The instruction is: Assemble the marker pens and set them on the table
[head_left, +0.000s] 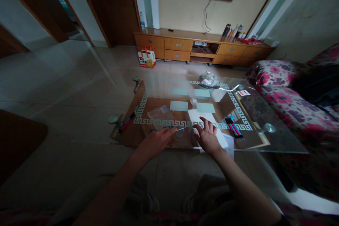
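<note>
My left hand (161, 140) is closed, pinching a thin whitish stick (181, 129) that points to the right over the glass table (280, 137). Its exact kind is too small to make out. Just right of the stick's tip, my right hand (208, 136) is raised with its fingers apart and nothing visible in them. White paper (194, 114) lies beyond and partly beneath the right hand. A row of pens (234, 129) with dark, pink and blue parts rests to the right. Further pens (126, 122) lie at the table's left side. A clear plastic sleeve (160, 113) is beyond my left hand.
Toward the table's far side sits a bowl (209, 80) with a plastic bag over it. A red-and-white card (243, 93) lies near the right edge. A flowered sofa (283, 90) flanks the table. Behind stand a low wooden cabinet (177, 44) and a carrier bag (146, 58).
</note>
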Demonstrator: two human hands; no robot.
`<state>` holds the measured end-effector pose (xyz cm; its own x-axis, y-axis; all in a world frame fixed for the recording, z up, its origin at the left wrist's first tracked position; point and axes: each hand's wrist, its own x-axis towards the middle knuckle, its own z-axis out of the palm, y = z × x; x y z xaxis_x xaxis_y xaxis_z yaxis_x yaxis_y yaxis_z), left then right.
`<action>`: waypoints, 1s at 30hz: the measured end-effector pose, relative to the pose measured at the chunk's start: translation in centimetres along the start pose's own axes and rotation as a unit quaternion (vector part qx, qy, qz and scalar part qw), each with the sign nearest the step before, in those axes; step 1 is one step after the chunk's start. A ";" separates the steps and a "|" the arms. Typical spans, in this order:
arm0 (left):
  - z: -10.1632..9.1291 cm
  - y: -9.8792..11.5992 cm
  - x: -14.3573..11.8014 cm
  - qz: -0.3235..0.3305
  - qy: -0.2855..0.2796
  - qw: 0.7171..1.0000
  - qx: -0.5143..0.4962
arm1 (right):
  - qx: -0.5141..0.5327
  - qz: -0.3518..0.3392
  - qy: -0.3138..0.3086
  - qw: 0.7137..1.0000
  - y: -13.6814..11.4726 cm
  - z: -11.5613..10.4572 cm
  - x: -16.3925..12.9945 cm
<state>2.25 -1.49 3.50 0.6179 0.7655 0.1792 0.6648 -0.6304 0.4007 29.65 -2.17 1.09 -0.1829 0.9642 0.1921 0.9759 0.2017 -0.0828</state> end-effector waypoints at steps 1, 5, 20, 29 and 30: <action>0.0 0.0 0.0 0.001 0.003 1.000 0.000 | 0.010 -0.001 0.004 1.000 0.0 -0.1 0.1; 0.2 -0.2 0.0 -0.004 0.012 1.000 0.002 | 0.092 0.008 0.065 0.994 -0.2 -0.6 0.5; 0.6 0.9 0.6 -0.055 0.061 0.971 -0.223 | 0.629 0.014 -0.021 0.777 -7.0 0.3 -1.9; 2.5 2.7 1.2 -0.180 0.041 0.837 -0.515 | 0.741 0.082 -0.060 0.664 -6.8 -0.1 -1.5; 2.5 2.6 1.2 -0.182 0.043 0.835 -0.517 | 0.744 0.086 -0.063 0.660 -6.8 -0.1 -1.5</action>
<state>5.78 -2.58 2.49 0.3925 0.9164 -0.0781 0.0566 0.0607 0.9966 23.34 -5.01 1.46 -0.1850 0.9825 -0.0196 -0.1964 -0.0565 -0.9789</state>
